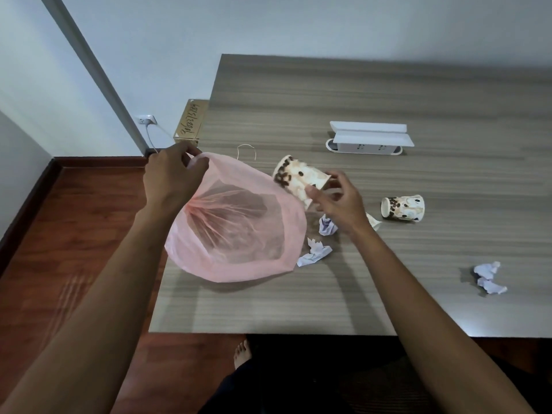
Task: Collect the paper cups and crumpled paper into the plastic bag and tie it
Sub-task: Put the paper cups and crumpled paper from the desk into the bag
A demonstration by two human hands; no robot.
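Right hand (337, 201) grip: fingers curled round a paper cup (300, 179), tilted, mouth toward the bag. Left hand (173, 174) grip: pinching the rim of the pink plastic bag (239, 222), held open over the surface's (388, 94) left edge. Bag looks empty; nothing collected yet. Left: second cup (403, 207) lying mid-surface, crumpled paper (316, 252) beside the bag, more (490, 277) toward the right edge. Tying not begun.

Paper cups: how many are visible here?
2. One paper cup is held in the right hand beside the pink bag; the other cup lies sideways on the table.
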